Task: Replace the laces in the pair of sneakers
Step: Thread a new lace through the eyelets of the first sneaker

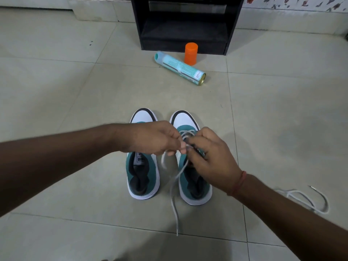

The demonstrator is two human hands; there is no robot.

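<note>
Left hand (150,137): bare forearm reaching in from the left edge, back of hand up, fingers curled, fingertips pinching. Right hand (209,157): forearm entering from the near right, red thread band on wrist, fingers curled and pinching. Fingertips of both hands meet at centre.

Tiled floor, black shelf unit at far wall.
Floor (75,87) is large pale beige tiles with thin dark grout lines, a few small dark specks at upper left. Black open-front shelf unit (185,25) stands on the floor against the wall. Low light-coloured wall base (98,10) left of it; floral-patterned wall strip (293,2) at upper right. Lighting is soft and even.
</note>
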